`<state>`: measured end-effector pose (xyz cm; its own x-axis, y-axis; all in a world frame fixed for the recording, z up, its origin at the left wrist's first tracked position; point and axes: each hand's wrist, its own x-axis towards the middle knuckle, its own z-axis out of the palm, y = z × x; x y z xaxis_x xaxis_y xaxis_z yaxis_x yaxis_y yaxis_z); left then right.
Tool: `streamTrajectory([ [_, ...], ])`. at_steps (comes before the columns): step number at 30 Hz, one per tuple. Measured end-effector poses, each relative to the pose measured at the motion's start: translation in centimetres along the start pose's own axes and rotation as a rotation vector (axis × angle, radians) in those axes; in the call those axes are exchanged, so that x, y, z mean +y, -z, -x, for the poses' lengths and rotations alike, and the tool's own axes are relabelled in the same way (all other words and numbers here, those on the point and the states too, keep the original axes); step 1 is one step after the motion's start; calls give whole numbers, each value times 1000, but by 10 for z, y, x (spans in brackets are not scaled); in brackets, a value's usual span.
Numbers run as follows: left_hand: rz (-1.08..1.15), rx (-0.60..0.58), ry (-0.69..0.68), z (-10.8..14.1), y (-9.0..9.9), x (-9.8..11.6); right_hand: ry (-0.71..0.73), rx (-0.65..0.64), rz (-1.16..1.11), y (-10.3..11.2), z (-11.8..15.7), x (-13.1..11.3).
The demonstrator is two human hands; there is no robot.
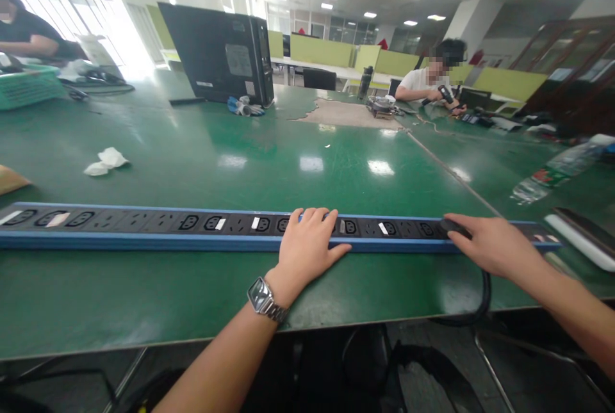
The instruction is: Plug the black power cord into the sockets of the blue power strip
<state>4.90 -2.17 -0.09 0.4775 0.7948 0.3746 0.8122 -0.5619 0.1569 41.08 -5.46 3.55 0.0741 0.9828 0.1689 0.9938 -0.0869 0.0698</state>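
A long blue power strip (134,241) with a black face and many sockets lies across the green table in front of me. My left hand (307,240), with a metal-banded watch (262,296) on its wrist, grips the strip near its middle, fingers over the far edge and thumb along the near side. Towards the strip's right end, my right hand (494,243) is closed around a black plug (454,228), held at the socket face. Whether the plug sits fully in a socket is hidden. Its black cable (486,294) loops down past the table's front edge.
Beyond the strip stand a black computer case (216,54) and gloves (246,105). Crumpled tissue (110,158) lies left; a plastic bottle (557,170) and a black-and-white object (583,237) lie right. A green basket (31,86) sits far left. Two other people are at the table.
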Motion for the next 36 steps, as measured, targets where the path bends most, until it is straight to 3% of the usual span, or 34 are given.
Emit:
streamTrajectory([
  [3,26,8,8,-1,0,4,-120,151,-149,5,11,-11],
  [6,115,60,-51,-4,2,19,-171,283,-341,32,21,-62],
  [10,232,250,-220,0,15,22,196,-57,-892,62,30,-146],
  [12,207,420,-118,11,26,-1,166,67,-1146,57,27,-162],
  [14,171,561,15,31,39,-39,28,308,-1116,34,20,-155],
  [16,141,589,111,54,49,-81,-28,443,-833,2,11,-136],
  [18,142,459,120,75,57,-116,24,471,-551,-30,5,-119],
  [20,153,318,93,86,62,-137,66,497,-396,-53,4,-109],
  [23,154,188,54,85,71,-145,74,543,-319,-67,6,-107],
  [27,182,38,-31,71,85,-147,93,551,-306,-65,9,-109],
  [30,183,23,-32,69,89,-153,82,559,-307,-65,9,-110],
  [36,125,47,-62,76,78,-162,61,574,-316,-66,8,-111],
])
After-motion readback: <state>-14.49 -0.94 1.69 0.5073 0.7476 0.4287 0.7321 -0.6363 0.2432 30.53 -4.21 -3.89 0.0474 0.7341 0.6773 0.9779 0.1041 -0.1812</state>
